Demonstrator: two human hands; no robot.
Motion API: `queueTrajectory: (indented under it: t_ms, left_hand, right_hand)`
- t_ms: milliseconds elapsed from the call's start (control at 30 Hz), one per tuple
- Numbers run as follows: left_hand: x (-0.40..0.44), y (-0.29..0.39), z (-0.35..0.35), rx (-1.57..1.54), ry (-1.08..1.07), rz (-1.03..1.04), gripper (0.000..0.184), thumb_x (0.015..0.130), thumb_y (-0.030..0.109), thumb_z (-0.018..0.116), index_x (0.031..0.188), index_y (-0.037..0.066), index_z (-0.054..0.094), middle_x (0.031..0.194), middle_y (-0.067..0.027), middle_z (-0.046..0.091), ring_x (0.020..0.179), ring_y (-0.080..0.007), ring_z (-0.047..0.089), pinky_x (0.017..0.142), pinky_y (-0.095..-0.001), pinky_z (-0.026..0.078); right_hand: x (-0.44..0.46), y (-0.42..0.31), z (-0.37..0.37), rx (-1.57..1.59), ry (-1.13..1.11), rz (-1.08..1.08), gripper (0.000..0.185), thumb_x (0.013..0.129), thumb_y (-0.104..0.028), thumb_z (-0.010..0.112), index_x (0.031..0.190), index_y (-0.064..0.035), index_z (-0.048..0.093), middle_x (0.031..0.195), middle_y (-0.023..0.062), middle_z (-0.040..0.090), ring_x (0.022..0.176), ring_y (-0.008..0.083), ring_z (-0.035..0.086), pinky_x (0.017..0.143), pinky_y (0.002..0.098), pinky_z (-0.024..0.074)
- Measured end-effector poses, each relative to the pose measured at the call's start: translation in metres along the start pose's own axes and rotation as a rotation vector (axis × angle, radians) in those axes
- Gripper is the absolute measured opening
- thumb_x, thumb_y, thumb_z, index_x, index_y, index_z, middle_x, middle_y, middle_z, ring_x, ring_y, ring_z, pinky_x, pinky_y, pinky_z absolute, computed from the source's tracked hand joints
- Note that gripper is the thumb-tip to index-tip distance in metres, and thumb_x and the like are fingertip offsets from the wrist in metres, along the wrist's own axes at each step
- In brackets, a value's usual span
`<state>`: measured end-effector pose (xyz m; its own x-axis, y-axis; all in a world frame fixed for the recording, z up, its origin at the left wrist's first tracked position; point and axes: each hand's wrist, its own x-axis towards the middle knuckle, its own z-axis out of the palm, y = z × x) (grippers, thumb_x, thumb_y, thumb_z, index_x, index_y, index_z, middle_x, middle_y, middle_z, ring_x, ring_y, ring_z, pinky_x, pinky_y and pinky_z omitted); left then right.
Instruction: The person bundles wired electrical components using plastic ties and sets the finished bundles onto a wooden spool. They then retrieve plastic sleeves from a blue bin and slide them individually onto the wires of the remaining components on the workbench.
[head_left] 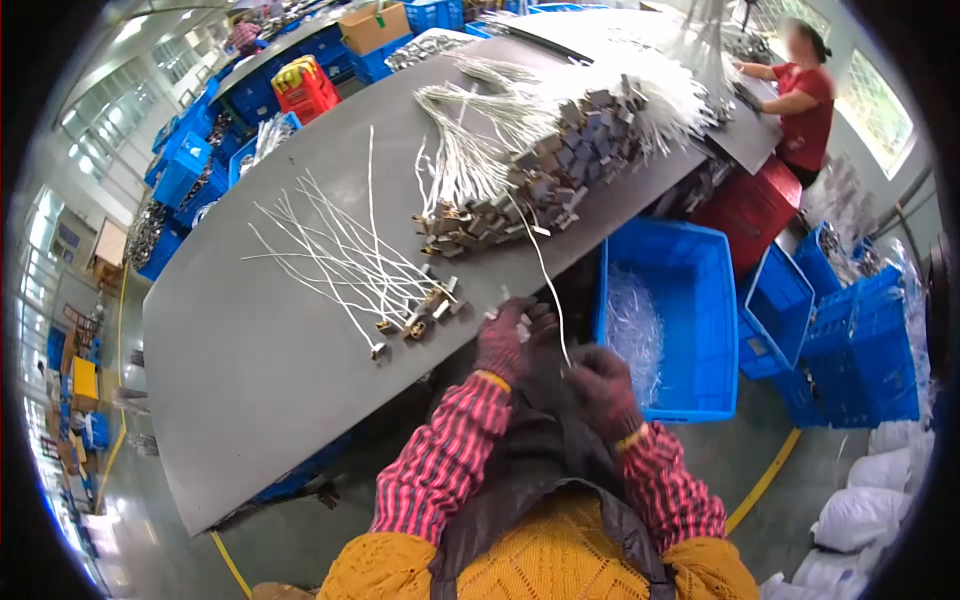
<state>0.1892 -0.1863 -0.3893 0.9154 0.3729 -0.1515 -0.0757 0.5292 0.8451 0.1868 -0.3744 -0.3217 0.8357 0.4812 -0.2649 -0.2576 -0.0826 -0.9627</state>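
My left hand (508,342), in a dark red knit glove, is at the table's front edge with its fingers curled. Small whitish pieces show at its fingertips; their kind is too small to make out. My right hand (603,388), gloved the same way, pinches the lower end of a white wire (556,300). That wire runs up to the large pile of wired parts (560,165), whose metal-coloured blocks face me. Left of my left hand lies a smaller group of white-wired parts (420,312), wires fanned away from me.
The grey table (260,400) curves around in front. An open blue crate (668,235) with clear strips stands right of my right hand, beside other blue crates (860,350). A person in a red shirt (803,105) works at the far right. White sacks (865,517) lie lower right.
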Motion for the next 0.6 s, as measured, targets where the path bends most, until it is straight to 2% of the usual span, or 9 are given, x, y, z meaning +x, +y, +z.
queueTrajectory:
  t_ms: [33, 67, 133, 167, 233, 300, 500, 533, 600]
  left_hand:
    - [0.001, -0.006, 0.019, 0.032, -0.058, -0.001, 0.019, 0.093, 0.015, 0.056, 0.102, -0.002, 0.059, 0.096, -0.0168, 0.065, 0.08, -0.0287, 0.068, 0.073, -0.0409, 0.06]
    - [0.0, -0.004, 0.037, -0.112, 0.031, -0.093, 0.018, 0.094, 0.016, 0.056, 0.102, 0.0, 0.059, 0.095, -0.0158, 0.066, 0.08, -0.0278, 0.068, 0.072, -0.0403, 0.059]
    - [-0.001, 0.003, 0.066, -0.393, 0.216, -0.279, 0.017, 0.094, 0.017, 0.057, 0.102, 0.002, 0.059, 0.093, -0.0138, 0.067, 0.08, -0.0261, 0.068, 0.07, -0.0391, 0.059]
    - [0.003, -0.003, 0.065, -0.41, 0.212, -0.228, 0.018, 0.094, 0.02, 0.058, 0.102, 0.003, 0.059, 0.092, -0.0138, 0.067, 0.079, -0.027, 0.068, 0.068, -0.0398, 0.059]
    - [0.012, -0.013, 0.048, -0.435, 0.211, -0.112, 0.022, 0.094, 0.026, 0.059, 0.1, 0.005, 0.06, 0.091, -0.0136, 0.067, 0.078, -0.0289, 0.067, 0.065, -0.0414, 0.057]
    - [0.009, 0.005, 0.044, -0.466, 0.272, -0.073, 0.021, 0.095, 0.024, 0.058, 0.102, 0.005, 0.061, 0.09, -0.0142, 0.067, 0.077, -0.03, 0.067, 0.068, -0.0445, 0.059]
    - [0.012, 0.044, 0.008, -0.376, 0.36, 0.076, 0.028, 0.096, 0.031, 0.056, 0.109, 0.007, 0.061, 0.097, -0.0135, 0.068, 0.08, -0.032, 0.068, 0.072, -0.0448, 0.057]
    - [0.009, 0.054, 0.009, -0.407, 0.347, 0.105, 0.021, 0.096, 0.026, 0.058, 0.103, 0.007, 0.063, 0.088, -0.0123, 0.069, 0.071, -0.0302, 0.068, 0.064, -0.0452, 0.059]
    - [0.01, 0.062, 0.001, -0.378, 0.336, 0.139, 0.022, 0.095, 0.027, 0.058, 0.104, 0.007, 0.064, 0.089, -0.0124, 0.069, 0.07, -0.0296, 0.068, 0.063, -0.0439, 0.059]
  right_hand:
    - [-0.028, 0.011, -0.008, 0.081, 0.018, 0.112, 0.013, 0.082, -0.014, 0.067, 0.089, -0.0039, 0.063, 0.075, 0.0019, 0.059, 0.067, 0.0114, 0.053, 0.058, 0.0252, 0.0446]
    - [-0.05, 0.037, -0.026, -0.338, 0.07, -0.272, 0.012, 0.082, -0.013, 0.065, 0.089, -0.0036, 0.062, 0.076, 0.0025, 0.059, 0.065, 0.0119, 0.053, 0.057, 0.0258, 0.0447]
    - [-0.095, 0.088, -0.067, -0.096, 0.181, -0.259, 0.012, 0.082, -0.011, 0.061, 0.092, -0.0029, 0.062, 0.078, 0.0048, 0.06, 0.062, 0.013, 0.054, 0.055, 0.027, 0.0454]
    - [-0.119, 0.104, -0.088, 0.562, 0.228, 0.146, 0.015, 0.082, -0.01, 0.058, 0.094, -0.0026, 0.063, 0.08, 0.0065, 0.062, 0.061, 0.0137, 0.055, 0.054, 0.0277, 0.0458]
    - [-0.164, 0.128, -0.139, 0.139, 0.396, 0.279, 0.02, 0.087, -0.02, 0.053, 0.097, -0.0053, 0.063, 0.076, 0.0051, 0.061, 0.058, 0.0132, 0.054, 0.051, 0.0277, 0.0436]
    - [-0.209, 0.157, -0.179, -0.028, 0.598, 0.407, 0.022, 0.087, -0.02, 0.052, 0.101, -0.0064, 0.062, 0.079, 0.0064, 0.063, 0.055, 0.0127, 0.053, 0.047, 0.0267, 0.0423]
    - [-0.271, 0.206, -0.227, 0.097, 0.77, 0.418, 0.032, 0.082, -0.016, 0.054, 0.111, -0.0045, 0.06, 0.082, 0.0095, 0.064, 0.049, 0.0145, 0.052, 0.037, 0.0282, 0.0387]
    - [-0.27, 0.212, -0.231, 0.109, 0.776, 0.408, 0.033, 0.082, -0.016, 0.054, 0.112, -0.005, 0.06, 0.083, 0.0095, 0.064, 0.049, 0.0144, 0.051, 0.037, 0.0281, 0.0384]
    - [-0.27, 0.22, -0.238, 0.144, 0.788, 0.401, 0.033, 0.082, -0.016, 0.054, 0.113, -0.0059, 0.059, 0.083, 0.0092, 0.064, 0.048, 0.0143, 0.05, 0.037, 0.028, 0.038]
